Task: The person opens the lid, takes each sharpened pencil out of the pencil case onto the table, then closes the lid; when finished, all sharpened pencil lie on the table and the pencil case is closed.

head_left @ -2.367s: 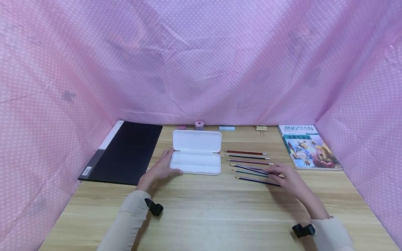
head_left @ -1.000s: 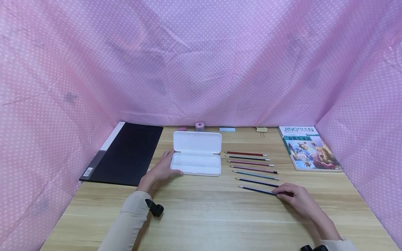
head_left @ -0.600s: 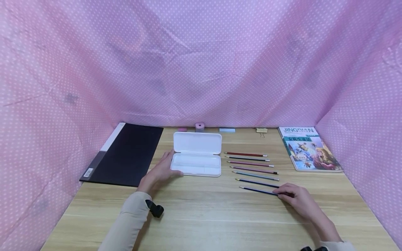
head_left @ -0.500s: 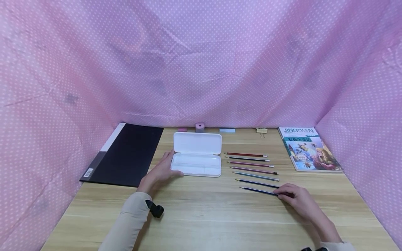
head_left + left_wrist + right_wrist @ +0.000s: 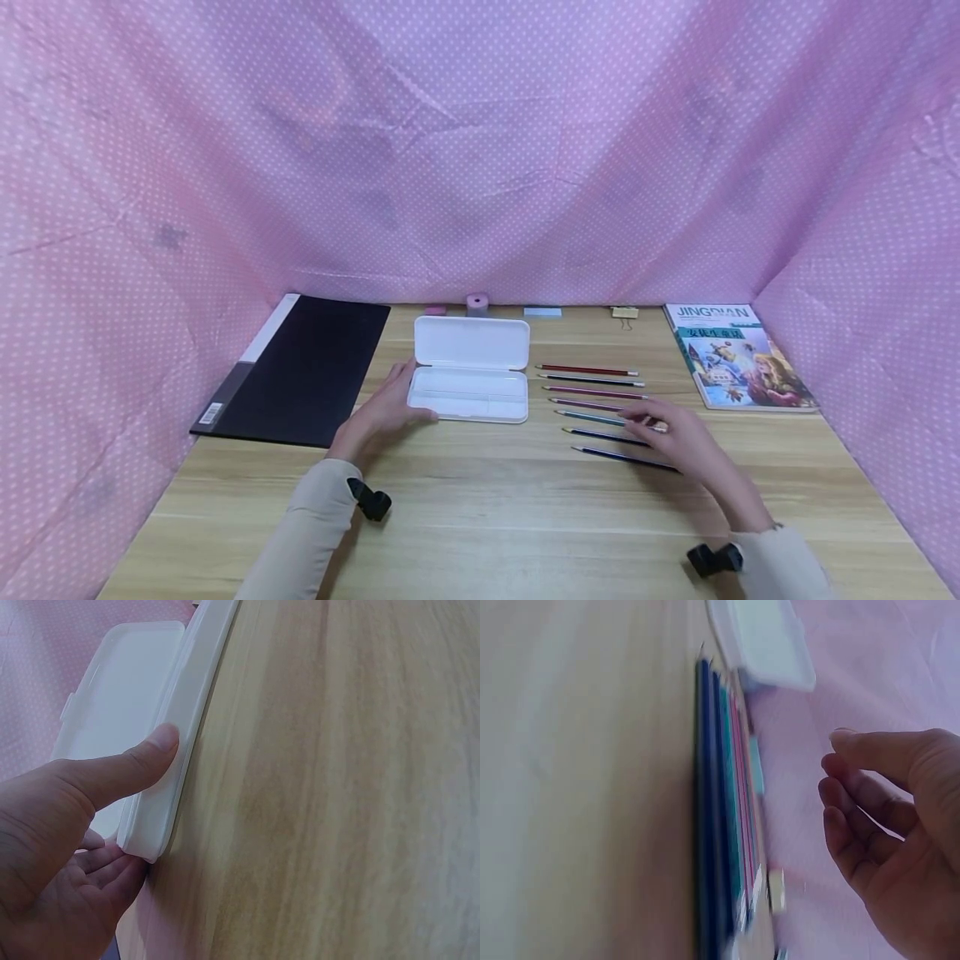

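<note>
A white pencil case (image 5: 471,342) lies open on the table, lid tilted back and inner compartments bare. My left hand (image 5: 384,408) grips its left end, with the thumb (image 5: 154,754) on the front wall and the fingers round the corner. To the right, several pencils lie side by side in a row, from a red pencil (image 5: 585,368) at the back to a dark blue pencil (image 5: 615,455) in front. My right hand (image 5: 675,433) hovers over their right ends, near the green pencil (image 5: 588,416). In the right wrist view its loosely bent fingers hold nothing.
A black folder (image 5: 315,367) lies on the left and a picture book (image 5: 738,358) on the right. Along the back are a pink roll-like item (image 5: 477,302), a pale blue strip (image 5: 542,312) and a binder clip (image 5: 625,313). A pink dotted curtain (image 5: 480,167) encloses the table.
My right hand set the dark blue pencil at the front of the row, let it go, then moved back and left over the other pencils. The left hand stayed on the case.
</note>
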`<control>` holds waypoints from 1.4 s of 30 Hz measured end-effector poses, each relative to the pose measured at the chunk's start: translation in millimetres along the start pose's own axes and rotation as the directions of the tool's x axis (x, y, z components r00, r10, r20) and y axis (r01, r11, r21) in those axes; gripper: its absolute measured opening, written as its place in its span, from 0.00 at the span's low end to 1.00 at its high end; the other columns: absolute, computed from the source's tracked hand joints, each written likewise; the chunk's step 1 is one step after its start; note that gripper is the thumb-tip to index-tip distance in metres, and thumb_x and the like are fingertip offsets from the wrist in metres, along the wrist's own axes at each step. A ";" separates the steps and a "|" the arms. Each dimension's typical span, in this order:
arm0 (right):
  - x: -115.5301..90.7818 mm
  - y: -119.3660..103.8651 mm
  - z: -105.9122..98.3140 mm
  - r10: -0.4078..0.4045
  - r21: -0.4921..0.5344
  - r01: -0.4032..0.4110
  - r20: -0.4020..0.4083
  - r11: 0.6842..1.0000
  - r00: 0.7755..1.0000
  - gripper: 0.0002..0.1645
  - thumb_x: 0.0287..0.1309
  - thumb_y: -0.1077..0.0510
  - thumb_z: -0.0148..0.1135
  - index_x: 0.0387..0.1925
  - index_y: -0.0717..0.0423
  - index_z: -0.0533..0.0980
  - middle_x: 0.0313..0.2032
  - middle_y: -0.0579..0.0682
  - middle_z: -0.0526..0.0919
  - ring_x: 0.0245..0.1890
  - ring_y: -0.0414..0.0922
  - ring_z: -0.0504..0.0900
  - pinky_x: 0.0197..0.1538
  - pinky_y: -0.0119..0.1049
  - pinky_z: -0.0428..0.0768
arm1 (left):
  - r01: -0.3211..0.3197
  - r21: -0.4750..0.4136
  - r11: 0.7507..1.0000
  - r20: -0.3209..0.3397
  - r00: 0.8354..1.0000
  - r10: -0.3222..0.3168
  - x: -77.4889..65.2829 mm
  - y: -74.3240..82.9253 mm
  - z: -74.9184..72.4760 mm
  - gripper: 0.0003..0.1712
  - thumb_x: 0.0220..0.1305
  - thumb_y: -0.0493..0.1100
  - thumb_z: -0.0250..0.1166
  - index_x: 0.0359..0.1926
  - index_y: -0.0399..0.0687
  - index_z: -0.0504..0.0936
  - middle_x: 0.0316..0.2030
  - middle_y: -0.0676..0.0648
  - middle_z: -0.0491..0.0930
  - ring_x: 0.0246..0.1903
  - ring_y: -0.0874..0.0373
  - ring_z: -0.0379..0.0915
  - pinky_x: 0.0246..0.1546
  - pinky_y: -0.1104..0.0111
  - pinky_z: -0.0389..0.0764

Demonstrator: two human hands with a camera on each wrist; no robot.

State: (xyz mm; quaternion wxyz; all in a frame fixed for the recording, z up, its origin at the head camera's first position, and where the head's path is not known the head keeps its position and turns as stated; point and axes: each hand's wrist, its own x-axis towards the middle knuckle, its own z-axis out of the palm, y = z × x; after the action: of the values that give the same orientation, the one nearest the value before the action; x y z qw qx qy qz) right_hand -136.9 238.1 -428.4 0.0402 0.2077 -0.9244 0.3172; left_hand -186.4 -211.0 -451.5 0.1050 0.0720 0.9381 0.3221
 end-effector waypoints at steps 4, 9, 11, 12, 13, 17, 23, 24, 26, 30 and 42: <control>34.2 -15.3 14.7 -0.072 0.027 0.071 0.013 0.997 0.997 0.11 0.57 0.56 0.61 0.43 0.47 0.80 0.39 0.40 0.80 0.37 0.38 0.77 0.39 0.36 0.77 | -0.005 -0.003 1.000 -0.008 1.000 0.005 -0.2 0.1 -0.2 0.66 0.41 0.60 0.73 0.72 0.55 0.40 0.66 0.42 0.50 0.64 0.48 0.50 0.64 0.52 0.53; 73.7 -33.2 44.4 -0.138 0.142 0.129 0.060 0.981 0.989 0.12 0.56 0.59 0.62 0.44 0.53 0.80 0.39 0.45 0.81 0.38 0.38 0.78 0.41 0.35 0.78 | -0.011 -0.011 1.000 -0.010 1.000 0.011 0.1 -0.4 0.6 0.66 0.41 0.59 0.73 0.72 0.55 0.40 0.66 0.42 0.49 0.64 0.48 0.49 0.63 0.51 0.53; 86.7 -42.1 56.7 -0.167 0.179 0.151 0.082 0.972 0.983 0.13 0.56 0.62 0.61 0.45 0.56 0.79 0.40 0.49 0.81 0.39 0.41 0.78 0.42 0.36 0.78 | -0.013 -0.012 1.000 -0.008 1.000 0.013 0.4 -1.1 1.0 0.65 0.41 0.59 0.73 0.72 0.55 0.39 0.66 0.42 0.49 0.64 0.48 0.49 0.63 0.51 0.53; 92.4 -47.1 62.5 -0.174 0.195 0.153 0.095 0.969 0.980 0.14 0.56 0.63 0.61 0.46 0.57 0.79 0.40 0.51 0.81 0.40 0.42 0.78 0.43 0.37 0.78 | -0.016 -0.013 1.000 -0.009 1.000 0.016 0.6 -1.2 1.0 0.65 0.42 0.59 0.73 0.72 0.55 0.39 0.66 0.42 0.49 0.64 0.48 0.49 0.63 0.51 0.53; 97.3 -52.1 68.1 -0.176 0.208 0.150 0.112 0.967 0.978 0.15 0.56 0.63 0.60 0.47 0.57 0.78 0.41 0.51 0.81 0.41 0.43 0.78 0.44 0.37 0.78 | -0.014 -0.013 1.000 -0.008 1.000 0.014 0.9 -1.3 1.1 0.65 0.42 0.58 0.73 0.72 0.55 0.39 0.66 0.42 0.49 0.64 0.48 0.49 0.63 0.51 0.53; 113.1 -70.5 88.5 -0.165 0.228 0.119 0.198 0.966 0.966 0.18 0.57 0.62 0.59 0.51 0.56 0.76 0.46 0.51 0.79 0.46 0.44 0.76 0.49 0.39 0.76 | -0.022 -0.003 1.000 -0.010 1.000 0.021 1.4 -0.8 0.5 0.65 0.42 0.58 0.73 0.72 0.55 0.40 0.65 0.42 0.51 0.62 0.49 0.51 0.63 0.52 0.54; 128.4 -86.4 110.2 -0.125 0.116 0.093 0.316 0.989 0.940 0.22 0.59 0.56 0.59 0.56 0.54 0.72 0.49 0.48 0.77 0.50 0.43 0.74 0.52 0.38 0.73 | -0.011 -0.008 1.000 -0.013 1.000 0.011 1.1 0.2 -0.4 0.64 0.41 0.58 0.74 0.72 0.55 0.41 0.63 0.43 0.53 0.61 0.49 0.53 0.63 0.53 0.55; 130.5 -87.5 112.5 -0.124 0.094 0.098 0.332 0.991 0.935 0.22 0.59 0.56 0.59 0.56 0.54 0.72 0.48 0.48 0.78 0.48 0.42 0.75 0.51 0.37 0.73 | -0.009 -0.012 1.000 -0.011 1.000 0.008 0.9 0.2 -0.2 0.64 0.41 0.58 0.74 0.72 0.55 0.41 0.63 0.43 0.53 0.61 0.49 0.53 0.63 0.53 0.54; 133.7 -89.0 115.9 -0.125 0.065 0.109 0.353 0.992 0.927 0.21 0.59 0.55 0.58 0.54 0.54 0.73 0.45 0.47 0.79 0.46 0.41 0.75 0.49 0.36 0.74 | -0.006 -0.020 1.000 -0.010 1.000 0.005 0.7 0.0 0.3 0.64 0.41 0.58 0.74 0.72 0.55 0.42 0.63 0.43 0.53 0.60 0.49 0.53 0.63 0.52 0.55; 138.3 -89.8 118.9 -0.134 0.069 0.117 0.375 0.991 0.917 0.17 0.60 0.55 0.58 0.50 0.54 0.75 0.38 0.44 0.80 0.39 0.38 0.76 0.44 0.33 0.75 | -0.002 -0.020 1.000 -0.011 1.000 0.002 0.3 -0.7 1.2 0.64 0.41 0.58 0.74 0.72 0.55 0.42 0.62 0.43 0.54 0.60 0.49 0.53 0.63 0.52 0.55; 142.2 -83.9 119.1 -0.138 0.116 0.101 0.388 0.988 0.911 0.15 0.63 0.60 0.52 0.50 0.48 0.76 0.38 0.41 0.77 0.37 0.38 0.73 0.44 0.33 0.74 | -0.034 -0.012 0.999 -0.016 0.999 0.034 -0.3 -1.9 1.3 0.64 0.41 0.58 0.74 0.72 0.54 0.43 0.63 0.42 0.53 0.61 0.48 0.53 0.63 0.52 0.55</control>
State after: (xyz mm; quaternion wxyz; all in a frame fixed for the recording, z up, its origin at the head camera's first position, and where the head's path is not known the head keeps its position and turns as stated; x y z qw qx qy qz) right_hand -225.2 55.5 -446.0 -0.1375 0.3252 -0.8833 0.3084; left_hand -186.0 -211.7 -453.7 0.0926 0.0846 0.9355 0.3302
